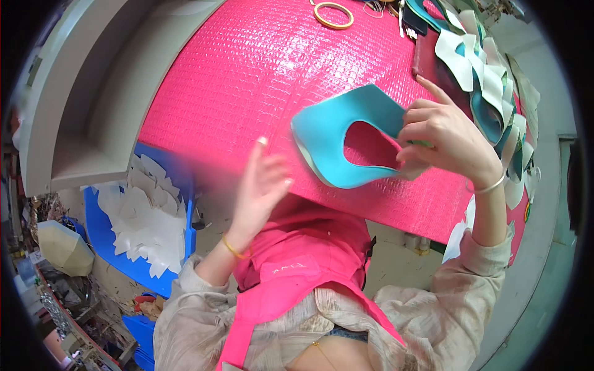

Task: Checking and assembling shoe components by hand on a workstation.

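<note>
A teal shoe-upper piece (337, 133) with a rounded opening in its middle is over the pink tabletop, a pale layer showing along its left edge. My right hand (436, 133) grips its right end between thumb and curled fingers, while the index finger points outward. Part of the piece there is covered by my fingers. To the left of it, apart from the piece, my left hand (263, 188) is held over the table's near edge. Its fingers are spread and slightly blurred, and nothing is in them.
Several white and teal upper pieces (489, 80) are heaped along the right side. A tape roll (334, 15) lies at the back. On the left stand a grey open box-like shelf (108, 111) and a blue bin (93, 210) with white cut pieces (142, 216).
</note>
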`<action>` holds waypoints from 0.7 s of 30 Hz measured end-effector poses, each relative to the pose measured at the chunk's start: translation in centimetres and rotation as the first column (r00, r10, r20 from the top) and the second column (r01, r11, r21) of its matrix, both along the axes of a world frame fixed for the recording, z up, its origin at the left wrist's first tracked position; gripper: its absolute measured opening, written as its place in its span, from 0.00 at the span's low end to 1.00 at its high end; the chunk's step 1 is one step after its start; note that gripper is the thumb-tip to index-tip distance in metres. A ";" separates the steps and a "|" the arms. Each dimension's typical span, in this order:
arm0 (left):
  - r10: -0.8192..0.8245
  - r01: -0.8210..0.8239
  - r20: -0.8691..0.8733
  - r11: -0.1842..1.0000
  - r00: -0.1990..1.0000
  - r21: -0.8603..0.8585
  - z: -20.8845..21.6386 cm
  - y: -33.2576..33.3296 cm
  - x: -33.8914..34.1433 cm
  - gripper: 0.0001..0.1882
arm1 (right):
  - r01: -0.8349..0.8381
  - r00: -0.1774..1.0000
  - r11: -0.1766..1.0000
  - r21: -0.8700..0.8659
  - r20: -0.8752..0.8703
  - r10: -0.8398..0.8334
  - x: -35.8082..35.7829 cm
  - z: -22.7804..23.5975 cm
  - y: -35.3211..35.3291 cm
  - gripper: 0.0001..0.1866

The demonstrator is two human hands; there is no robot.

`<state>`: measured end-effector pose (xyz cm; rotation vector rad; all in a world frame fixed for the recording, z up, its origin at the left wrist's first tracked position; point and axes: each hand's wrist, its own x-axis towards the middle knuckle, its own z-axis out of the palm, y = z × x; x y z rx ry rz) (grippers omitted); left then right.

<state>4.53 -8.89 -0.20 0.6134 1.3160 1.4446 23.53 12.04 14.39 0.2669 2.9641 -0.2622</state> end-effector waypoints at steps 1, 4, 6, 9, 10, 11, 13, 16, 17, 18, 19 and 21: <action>0.074 -0.035 -0.480 0.995 0.874 0.090 0.7 0.0 -0.5 0.39 | -0.004 0.996 0.999 -0.035 -0.091 0.001 -0.4 -0.1 -0.7 0.08; -0.026 0.444 -0.908 0.878 0.417 0.179 4.5 3.6 1.5 0.41 | 0.056 0.814 0.653 -0.756 -0.344 -0.468 -3.4 -1.3 -1.6 0.14; -0.105 0.471 -0.798 0.849 0.593 0.239 3.7 5.2 5.8 0.30 | 0.047 0.771 0.393 -0.918 -0.217 -0.599 -6.1 -3.0 -2.0 0.17; -0.090 0.412 -0.863 0.900 0.497 0.143 1.1 6.6 7.2 0.17 | 0.283 0.840 0.365 -0.887 0.045 -0.541 -4.9 -4.5 -2.4 0.20; 0.059 0.308 -0.841 0.915 0.538 0.262 0.1 6.5 7.2 0.10 | 0.324 0.917 0.552 -0.768 0.111 -0.384 -2.9 -4.5 -2.7 0.21; 0.075 0.322 -0.838 0.902 0.541 0.289 -0.1 6.5 6.8 0.10 | 0.257 0.958 0.761 -0.595 0.056 -0.280 -0.8 -4.7 -3.0 0.19; 0.090 0.319 -0.833 0.897 0.546 0.306 -0.1 6.3 6.4 0.10 | 0.146 0.989 0.909 -0.391 0.036 -0.143 1.5 -5.4 -4.1 0.17; 0.086 0.348 -0.841 0.884 0.534 0.311 0.5 6.5 6.8 0.11 | 0.266 0.948 0.954 0.137 0.143 -0.285 2.8 -5.9 -5.4 0.09; 0.083 0.349 -0.849 0.888 0.522 0.301 0.5 6.8 6.7 0.11 | 0.256 0.957 0.944 0.208 0.087 -0.278 2.8 -6.0 -5.7 0.06; 0.081 0.349 -0.858 0.891 0.508 0.291 0.6 7.0 6.5 0.11 | 0.247 0.964 0.928 0.279 0.031 -0.266 2.8 -6.1 -5.9 0.05; 0.106 0.348 -0.872 0.889 0.479 0.299 0.6 7.2 6.5 0.10 | 0.251 0.962 0.927 0.277 0.035 -0.271 2.9 -6.1 -6.0 0.05; 0.107 0.363 -0.886 0.885 0.452 0.292 0.6 7.5 6.5 0.10 | 0.276 0.961 0.898 0.344 -0.089 -0.261 2.9 -6.3 -6.2 0.05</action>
